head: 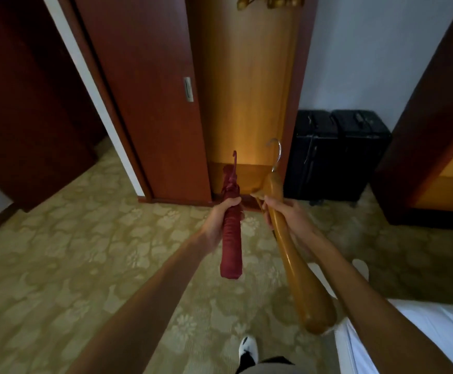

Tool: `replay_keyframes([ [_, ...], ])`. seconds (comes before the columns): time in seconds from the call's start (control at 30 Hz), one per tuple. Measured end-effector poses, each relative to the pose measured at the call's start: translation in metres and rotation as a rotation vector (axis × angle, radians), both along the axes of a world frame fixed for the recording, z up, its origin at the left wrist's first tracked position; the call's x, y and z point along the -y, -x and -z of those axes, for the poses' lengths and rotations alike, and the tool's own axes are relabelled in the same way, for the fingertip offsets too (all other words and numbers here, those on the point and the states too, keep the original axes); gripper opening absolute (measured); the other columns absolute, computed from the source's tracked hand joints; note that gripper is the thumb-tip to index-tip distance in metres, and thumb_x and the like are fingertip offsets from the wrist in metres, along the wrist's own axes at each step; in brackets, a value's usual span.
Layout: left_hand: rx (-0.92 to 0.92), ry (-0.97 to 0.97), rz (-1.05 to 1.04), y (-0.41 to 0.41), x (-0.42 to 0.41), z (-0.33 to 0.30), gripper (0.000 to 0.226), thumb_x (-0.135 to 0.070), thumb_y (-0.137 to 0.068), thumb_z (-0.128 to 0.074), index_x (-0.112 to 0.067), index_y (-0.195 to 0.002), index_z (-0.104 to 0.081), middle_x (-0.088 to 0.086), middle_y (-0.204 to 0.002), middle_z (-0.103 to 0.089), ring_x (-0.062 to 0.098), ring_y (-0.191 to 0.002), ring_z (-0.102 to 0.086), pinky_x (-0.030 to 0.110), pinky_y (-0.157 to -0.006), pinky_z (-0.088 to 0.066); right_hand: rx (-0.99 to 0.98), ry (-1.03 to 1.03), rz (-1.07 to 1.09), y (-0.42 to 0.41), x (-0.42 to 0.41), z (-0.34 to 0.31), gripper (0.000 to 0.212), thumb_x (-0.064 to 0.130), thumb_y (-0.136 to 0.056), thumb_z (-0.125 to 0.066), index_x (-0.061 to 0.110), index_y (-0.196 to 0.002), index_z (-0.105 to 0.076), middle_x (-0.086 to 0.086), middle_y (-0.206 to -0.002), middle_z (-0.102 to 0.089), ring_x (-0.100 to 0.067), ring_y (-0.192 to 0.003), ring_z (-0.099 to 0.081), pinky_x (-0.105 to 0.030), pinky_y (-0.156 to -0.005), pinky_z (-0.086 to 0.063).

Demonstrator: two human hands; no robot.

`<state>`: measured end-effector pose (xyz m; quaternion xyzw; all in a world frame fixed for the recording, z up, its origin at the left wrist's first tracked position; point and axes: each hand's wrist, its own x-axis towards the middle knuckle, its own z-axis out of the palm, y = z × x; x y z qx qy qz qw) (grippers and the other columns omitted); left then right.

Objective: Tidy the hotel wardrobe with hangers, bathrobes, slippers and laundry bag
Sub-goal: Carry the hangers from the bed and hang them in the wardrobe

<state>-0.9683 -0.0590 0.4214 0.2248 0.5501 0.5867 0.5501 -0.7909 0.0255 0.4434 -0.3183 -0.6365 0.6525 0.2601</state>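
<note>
My left hand (221, 220) grips a red padded hanger (230, 249) around its middle, its hook pointing up toward the wardrobe. My right hand (284, 214) holds a wide wooden hanger (301, 282) near its neck, metal hook upward, one broad arm trailing back toward me. Straight ahead stands the open wardrobe (247, 103), lit inside, its floor bare. More wooden hangers (271, 1) hang at its top edge. The sliding wardrobe door (150, 103) is pushed to the left.
Two black suitcases (336, 155) stand right of the wardrobe against the wall. A white bed (422, 341) edges in at lower right. A dark wooden cabinet (435, 130) stands at right. Patterned carpet (85, 252) covers the floor; my shoe (248, 346) shows at the bottom.
</note>
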Motion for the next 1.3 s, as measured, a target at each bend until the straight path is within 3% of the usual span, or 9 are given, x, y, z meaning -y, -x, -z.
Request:
replay_keyframes([
  [0.1,-0.013,-0.021,-0.029,0.045,-0.064,-0.013,0.025,-0.036,-0.083,-0.072,-0.012,-0.08,-0.071,0.004,-0.079,-0.065,0.013,-0.059,-0.058,0.025,-0.059,-0.046,-0.006,-0.013,-0.013,0.044,-0.069,-0.016,0.043,0.052,-0.082,-0.065,0.01,-0.089,-0.069,-0.008,-0.071,-0.066,-0.017,-0.063,-0.062,-0.03,-0.069,-0.052],
  [0.3,-0.002,-0.008,-0.05,0.127,-0.16,-0.027,0.027,-0.034,-0.093,-0.064,-0.007,-0.098,-0.06,0.002,-0.077,-0.061,0.011,-0.059,-0.058,0.023,-0.057,-0.047,-0.001,-0.021,-0.024,0.131,-0.178,-0.029,0.033,0.045,-0.091,-0.066,0.012,-0.09,-0.07,-0.008,-0.072,-0.067,-0.019,-0.068,-0.063,-0.041,-0.08,-0.05],
  [0.47,0.014,-0.004,-0.036,0.2,-0.239,-0.019,0.027,-0.037,-0.092,-0.064,-0.011,-0.095,-0.061,0.0,-0.076,-0.061,0.012,-0.061,-0.055,0.028,-0.065,-0.045,0.044,-0.031,-0.031,0.206,-0.254,-0.027,0.035,0.046,-0.091,-0.065,0.012,-0.095,-0.071,-0.003,-0.072,-0.068,-0.017,-0.073,-0.065,-0.043,-0.092,-0.05],
  [0.63,-0.041,-0.015,-0.007,0.284,-0.332,-0.009,0.032,-0.046,-0.084,-0.067,-0.014,-0.088,-0.064,-0.001,-0.074,-0.062,0.012,-0.058,-0.054,0.027,-0.06,-0.043,0.066,-0.046,-0.042,0.293,-0.338,-0.023,0.031,0.042,-0.093,-0.065,0.012,-0.09,-0.071,-0.005,-0.072,-0.067,-0.016,-0.073,-0.064,-0.034,-0.084,-0.048],
  [0.7,-0.041,-0.037,0.008,0.322,-0.374,-0.007,0.031,-0.045,-0.086,-0.066,-0.014,-0.087,-0.064,-0.001,-0.074,-0.062,0.011,-0.058,-0.054,0.026,-0.058,-0.044,0.07,-0.07,-0.053,0.331,-0.378,-0.021,0.031,0.044,-0.092,-0.065,0.014,-0.087,-0.071,-0.005,-0.072,-0.067,-0.016,-0.073,-0.064,-0.037,-0.084,-0.049],
  [0.8,-0.045,-0.043,-0.008,0.379,-0.44,-0.012,0.037,-0.048,-0.083,-0.069,-0.012,-0.093,-0.065,0.0,-0.076,-0.063,0.012,-0.061,-0.057,0.027,-0.061,-0.044,0.071,-0.076,-0.038,0.384,-0.439,-0.023,0.034,0.052,-0.089,-0.066,0.019,-0.083,-0.072,-0.004,-0.072,-0.068,-0.016,-0.071,-0.065,-0.043,-0.086,-0.051],
  [1.0,-0.051,-0.067,0.019,0.45,-0.547,-0.024,0.044,-0.048,-0.082,-0.069,-0.012,-0.106,-0.06,-0.001,-0.085,-0.063,0.014,-0.072,-0.059,0.032,-0.074,-0.047,0.046,-0.06,0.041,0.454,-0.53,-0.042,0.029,0.04,-0.095,-0.065,0.018,-0.078,-0.071,-0.005,-0.068,-0.067,-0.015,-0.061,-0.063,-0.032,-0.066,-0.051],
  [1.23,-0.072,-0.087,0.055,0.504,-0.651,-0.045,0.039,-0.043,-0.092,-0.062,-0.009,-0.111,-0.056,-0.002,-0.084,-0.062,0.01,-0.065,-0.059,0.023,-0.062,-0.048,0.034,-0.085,0.09,0.516,-0.631,-0.059,0.027,0.043,-0.094,-0.063,0.019,-0.084,-0.071,-0.001,-0.067,-0.068,-0.012,-0.063,-0.064,-0.034,-0.074,-0.052],
  [1.3,-0.087,-0.116,0.036,0.521,-0.679,-0.057,0.042,-0.044,-0.09,-0.063,-0.009,-0.112,-0.056,-0.001,-0.085,-0.062,0.011,-0.067,-0.059,0.024,-0.065,-0.048,0.026,-0.101,0.089,0.537,-0.661,-0.068,0.029,0.045,-0.094,-0.063,0.019,-0.085,-0.07,0.0,-0.067,-0.068,-0.011,-0.063,-0.065,-0.034,-0.075,-0.051],
])
